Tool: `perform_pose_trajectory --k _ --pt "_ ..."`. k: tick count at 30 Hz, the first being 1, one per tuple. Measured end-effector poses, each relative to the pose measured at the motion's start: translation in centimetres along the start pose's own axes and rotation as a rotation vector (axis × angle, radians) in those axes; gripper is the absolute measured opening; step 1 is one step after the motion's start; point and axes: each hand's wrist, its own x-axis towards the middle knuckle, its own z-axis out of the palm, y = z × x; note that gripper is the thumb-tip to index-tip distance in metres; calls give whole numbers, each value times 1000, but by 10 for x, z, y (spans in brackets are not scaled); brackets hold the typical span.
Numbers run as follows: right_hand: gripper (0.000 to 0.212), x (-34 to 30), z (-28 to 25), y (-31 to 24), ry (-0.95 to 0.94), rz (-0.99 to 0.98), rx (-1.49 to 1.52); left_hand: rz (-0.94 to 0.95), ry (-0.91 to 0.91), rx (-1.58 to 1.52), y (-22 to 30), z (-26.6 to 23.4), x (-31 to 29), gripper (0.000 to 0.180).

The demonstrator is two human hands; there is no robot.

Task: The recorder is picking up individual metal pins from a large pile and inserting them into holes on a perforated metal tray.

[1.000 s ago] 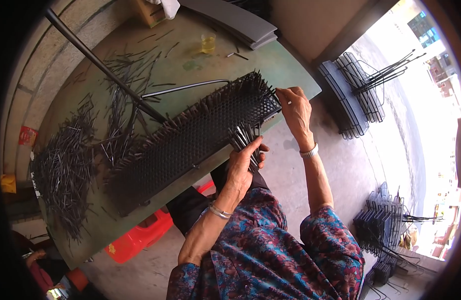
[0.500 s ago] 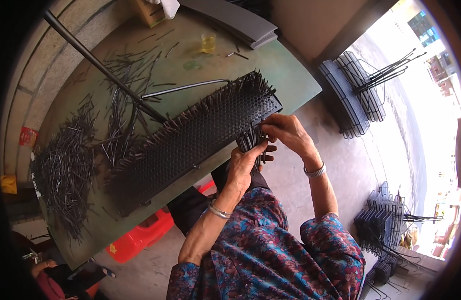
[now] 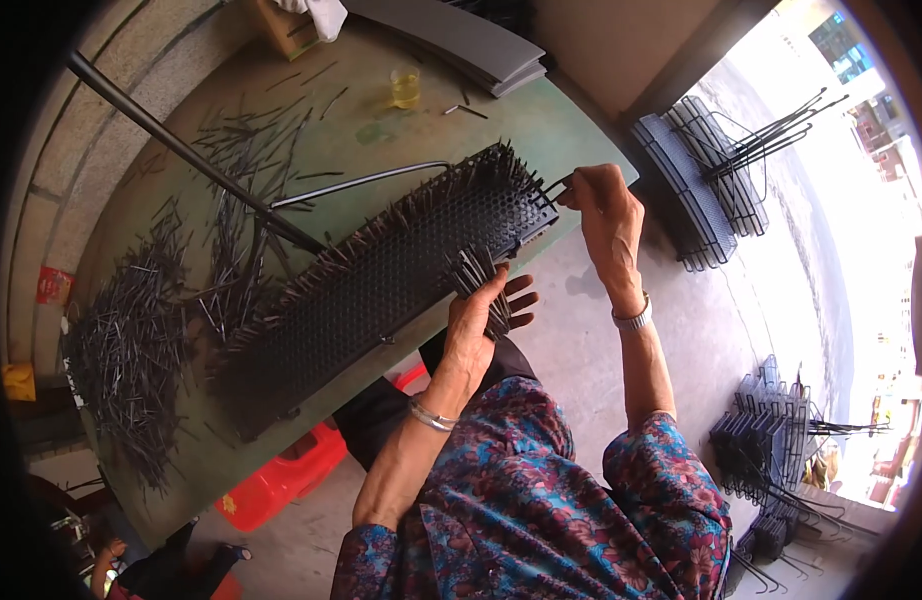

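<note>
A long black perforated panel (image 3: 396, 285) lies slantwise across the table, with dark bristle-like strips (image 3: 421, 200) standing along its far edge and right end. Under the panel's near edge, my left hand (image 3: 473, 322) is closed around a bundle of thin dark strips (image 3: 471, 272), held by the thumb while the other fingertips stick out. My right hand (image 3: 611, 220) is at the panel's right end, thumb and finger pinched on a single dark strip (image 3: 553, 187) that points at the panel's corner. Whether its tip is in a hole is too small to tell.
Loose dark strips lie in a large heap (image 3: 131, 350) on the table's left. A metal rod (image 3: 181, 140) runs from the panel to the upper left. A cup of yellow liquid (image 3: 405, 88) and grey sheets (image 3: 481, 50) stand farther back. Below is a red stool (image 3: 291, 475); racks (image 3: 686, 190) stand right.
My right hand has left the bundle and moved up and right to the panel's corner with one strip. My left hand has shifted slightly left with the bundle.
</note>
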Motion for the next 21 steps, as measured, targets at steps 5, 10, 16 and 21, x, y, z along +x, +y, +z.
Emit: perform_pose_trajectory --k 5,10,16,21 --pt "6 7 10 20 27 -111 -58 9 13 -61 -7 0 -1 23" --pt "4 10 8 26 6 -121 -34 -2 25 -82 -8 4 1 21" --pt "4 17 8 22 3 -133 -80 15 10 -108 -4 5 7 22" --pt "6 3 35 29 -84 -35 -2 71 25 -205 -8 -9 1 17"
